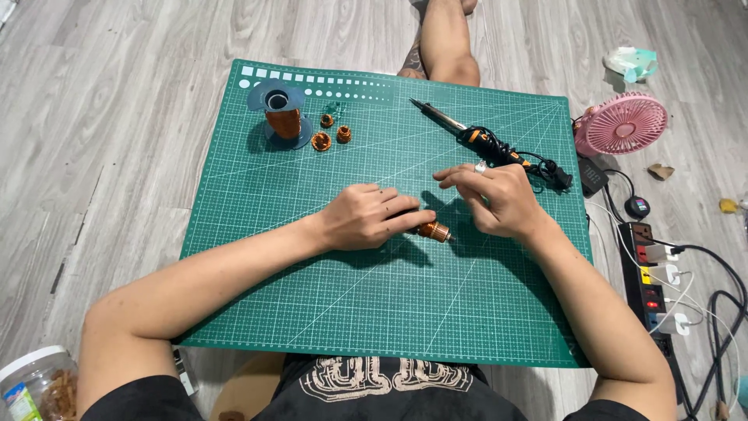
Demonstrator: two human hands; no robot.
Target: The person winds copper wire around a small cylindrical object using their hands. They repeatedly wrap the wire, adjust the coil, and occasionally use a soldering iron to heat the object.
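1. My left hand (365, 216) pinches a small copper-wound coil (433, 231) between its fingers, just above the middle of the green cutting mat (389, 312); its winding looks full.
2. My right hand (499, 199) hovers just beside the coil, fingers curled and drawn together as if pinching something fine; I cannot tell whether they hold a wire.
3. Three small wound coils (331, 132) already sit at the mat's far left, beside the copper wire spool (280, 117), so I judge several finished and this one in progress.
4. The soldering iron (483, 140) lies untouched at the far right.
5. The mat lies on a grey wood floor (117, 156), with a pink fan (623, 123) and power strip (648, 273) to the right.
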